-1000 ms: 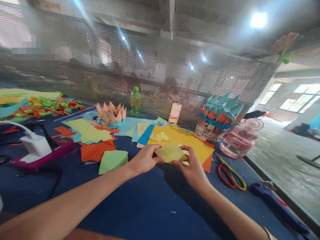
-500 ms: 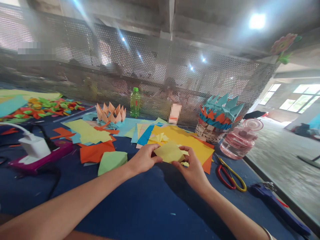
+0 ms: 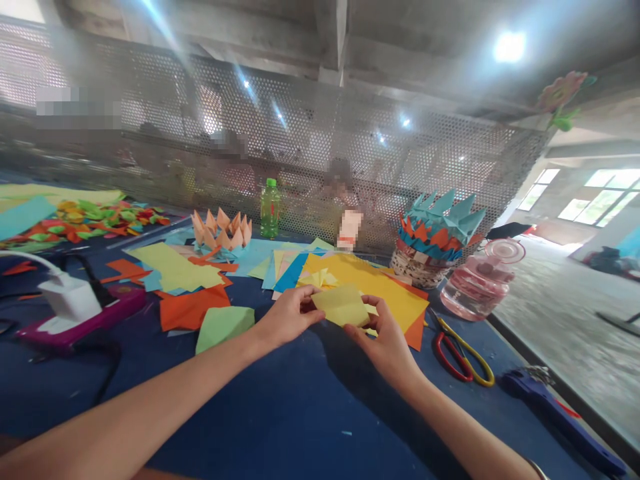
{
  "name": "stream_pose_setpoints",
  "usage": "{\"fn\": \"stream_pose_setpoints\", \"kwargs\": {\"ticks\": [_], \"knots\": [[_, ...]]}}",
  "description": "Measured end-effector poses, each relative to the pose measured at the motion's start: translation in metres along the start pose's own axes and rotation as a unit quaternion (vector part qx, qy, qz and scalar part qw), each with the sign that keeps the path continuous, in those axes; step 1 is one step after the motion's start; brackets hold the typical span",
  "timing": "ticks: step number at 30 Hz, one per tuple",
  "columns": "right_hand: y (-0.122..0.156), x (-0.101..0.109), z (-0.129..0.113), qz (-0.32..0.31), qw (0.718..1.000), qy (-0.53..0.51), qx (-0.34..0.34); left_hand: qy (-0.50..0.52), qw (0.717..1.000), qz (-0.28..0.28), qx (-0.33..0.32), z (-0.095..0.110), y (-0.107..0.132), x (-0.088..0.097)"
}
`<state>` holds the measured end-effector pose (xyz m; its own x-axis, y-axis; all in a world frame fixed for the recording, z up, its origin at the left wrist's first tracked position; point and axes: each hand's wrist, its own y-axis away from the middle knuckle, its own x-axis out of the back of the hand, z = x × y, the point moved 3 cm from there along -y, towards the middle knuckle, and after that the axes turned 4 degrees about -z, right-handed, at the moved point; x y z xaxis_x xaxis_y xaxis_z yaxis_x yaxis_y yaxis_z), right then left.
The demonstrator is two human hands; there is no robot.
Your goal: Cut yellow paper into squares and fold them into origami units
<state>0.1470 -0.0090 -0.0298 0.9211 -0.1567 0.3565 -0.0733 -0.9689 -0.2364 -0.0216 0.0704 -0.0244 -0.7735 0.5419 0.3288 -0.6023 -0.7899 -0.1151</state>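
Observation:
My left hand (image 3: pixel 287 317) and my right hand (image 3: pixel 385 343) both pinch a folded pale yellow paper (image 3: pixel 341 306), held a little above the blue table (image 3: pixel 280 413). My left thumb and fingers grip its left edge; my right fingers hold its lower right side. Just behind it lie a large yellow sheet (image 3: pixel 373 280) over an orange sheet (image 3: pixel 415 330), with a small folded yellow star shape (image 3: pixel 320 277) on top.
A folded green paper (image 3: pixel 223 325) and orange sheets (image 3: pixel 193 308) lie to the left. Red-and-yellow scissors (image 3: pixel 463 357), a blue tool (image 3: pixel 560 417), a pink jar (image 3: pixel 477 280), a basket of paper crowns (image 3: pixel 435 237), a green bottle (image 3: pixel 270 207) and a white charger (image 3: pixel 70 299) stand around. A mesh screen (image 3: pixel 300 153) backs the table.
The yellow paper has been turned and lifted slightly, now more squarely facing me. My hands have shifted a little upward with it.

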Motion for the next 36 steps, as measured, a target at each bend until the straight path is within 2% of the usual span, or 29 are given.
{"fn": "stream_pose_setpoints", "kwargs": {"ticks": [22, 25, 31, 36], "knots": [[0.000, -0.004, -0.001, -0.014, 0.999, -0.029, 0.012, 0.083, 0.996, 0.024, 0.029, 0.011, 0.004, -0.001], [0.000, -0.005, -0.002, -0.022, 0.999, -0.044, 0.003, 0.105, 0.994, 0.007, 0.043, 0.012, 0.006, -0.005], [0.003, -0.006, -0.006, -0.035, 0.997, -0.070, -0.001, 0.127, 0.988, -0.064, 0.057, 0.012, 0.011, -0.014], [0.006, -0.008, -0.008, -0.043, 0.997, -0.057, 0.010, 0.148, 0.986, -0.044, 0.070, 0.010, 0.011, -0.012]]}}
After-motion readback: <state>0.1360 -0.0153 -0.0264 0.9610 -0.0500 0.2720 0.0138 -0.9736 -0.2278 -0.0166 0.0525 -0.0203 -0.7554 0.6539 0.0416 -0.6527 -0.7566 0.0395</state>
